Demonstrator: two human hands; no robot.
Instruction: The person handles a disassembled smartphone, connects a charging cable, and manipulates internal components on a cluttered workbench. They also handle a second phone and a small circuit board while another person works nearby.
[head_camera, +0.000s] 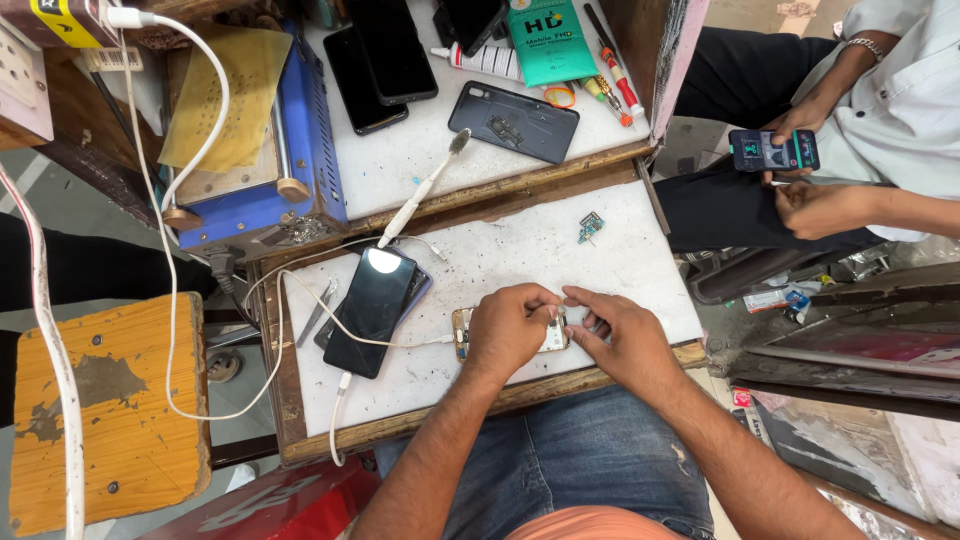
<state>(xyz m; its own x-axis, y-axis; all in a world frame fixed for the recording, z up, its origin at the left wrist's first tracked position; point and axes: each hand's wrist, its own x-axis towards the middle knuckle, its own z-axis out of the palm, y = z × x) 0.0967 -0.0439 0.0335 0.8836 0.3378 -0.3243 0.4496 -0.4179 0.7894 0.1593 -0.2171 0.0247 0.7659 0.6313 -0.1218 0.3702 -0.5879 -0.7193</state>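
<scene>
Both hands meet over a small opened phone (462, 335) lying flat on the white worktop (520, 250), near its front edge at about six o'clock. The left hand (508, 328) lies curled on top of the phone, fingers bent and pressing down, so most of the body is covered; only its pale end pokes out at nine o'clock of the hand. The right hand (620, 335) comes in from three o'clock, thumb and forefinger pinched close at the phone's right end; whether anything sits between those fingertips is too small to tell.

At nine o'clock from the hands a black phone (372, 308) lies tilted, its lamp glowing at the top end, with a white cable (180, 300) looping across it to the opened phone. Grey tweezers (318, 310) rest just beyond it. A small circuit part (590, 226) lies alone at one o'clock.

The worktop is a shallow wooden-rimmed tray. A second tray (400, 170) behind it, at twelve o'clock, holds two dark phones, a black back cover (513, 121), a white tube, a green packet (550, 40) and red-handled screwdrivers (612, 60); a toothbrush (425, 185) bridges both trays. A blue machine (300, 120) stands at ten o'clock.

At two o'clock another person's hands hold a phone (773, 150).
</scene>
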